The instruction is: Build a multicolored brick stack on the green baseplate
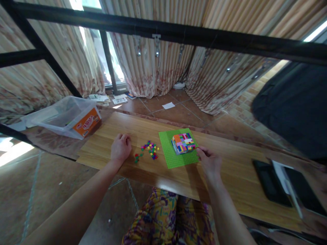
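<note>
On the wooden bench lies a green baseplate (167, 158). It carries a low, boxy stack of toy bricks (182, 142) with a many-coloured top. My right hand (209, 161) is at the stack's near right corner, thumb and forefinger pinched together. A tiny dark red bit shows at those fingertips, too small to tell whether it is held or part of the stack. My left hand (121, 147) rests on the wood with its fingers curled under, so its inside is hidden. Between that hand and the baseplate, small loose bricks (150, 148) in red, yellow, green, blue and purple lie scattered.
A clear plastic bin (65, 117) with an orange label stands beyond the bench's left end. At the right end lie a black tablet-like object (270, 182) and another dark flat device (305, 189). A black metal bar (178, 32) crosses above, before striped curtains (153, 68).
</note>
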A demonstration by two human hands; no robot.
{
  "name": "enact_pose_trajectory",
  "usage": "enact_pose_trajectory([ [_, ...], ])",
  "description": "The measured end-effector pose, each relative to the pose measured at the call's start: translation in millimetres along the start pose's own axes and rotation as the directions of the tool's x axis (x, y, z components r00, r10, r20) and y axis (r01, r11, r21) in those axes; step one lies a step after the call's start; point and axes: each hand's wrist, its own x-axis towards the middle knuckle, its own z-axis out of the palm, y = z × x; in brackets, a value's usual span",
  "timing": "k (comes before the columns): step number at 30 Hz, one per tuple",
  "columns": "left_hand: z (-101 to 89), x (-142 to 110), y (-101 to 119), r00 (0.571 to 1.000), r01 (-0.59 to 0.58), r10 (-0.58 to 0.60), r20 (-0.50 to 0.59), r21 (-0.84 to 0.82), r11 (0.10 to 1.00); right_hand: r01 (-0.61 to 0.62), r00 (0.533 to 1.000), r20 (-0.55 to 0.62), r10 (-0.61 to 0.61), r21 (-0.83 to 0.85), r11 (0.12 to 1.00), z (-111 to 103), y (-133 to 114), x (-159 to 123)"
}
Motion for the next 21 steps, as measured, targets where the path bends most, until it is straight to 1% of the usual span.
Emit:
enact_pose_trajectory([
  [4, 0.0, 0.3, -0.6, 1.0, -0.004, 0.004, -0.007, 0.014, 1.0, 0.039, 0.998, 0.044, -0.036, -0.068, 0.997, 6.7, -0.5, 1.8],
  [10, -2.8, 0.1, 2.6, 1.0, -0.004, 0.004, 0.007, 0.015, 1.0, 0.048, 0.996, 0.084, -0.037, -0.13, 0.99, 4.4, -1.2, 1.4],
  [12, -3.0, 0.1, 3.0, 1.0, -0.001, 0.0, 0.014, 0.018, 1.0, 0.049, 0.995, 0.089, -0.037, -0.132, 0.99, 4.0, -1.5, 0.2],
  [16, -1.5, 0.1, 1.9, 1.0, -0.005, 0.005, 0.008, 0.018, 1.0, 0.041, 0.997, 0.074, -0.035, -0.078, 0.996, 5.4, -1.2, -2.7],
  [21, 0.5, 0.0, 0.2, 1.0, -0.01, 0.01, 0.002, 0.021, 1.0, 0.042, 0.996, 0.085, -0.033, -0.107, 0.993, 5.3, 0.4, -0.5],
])
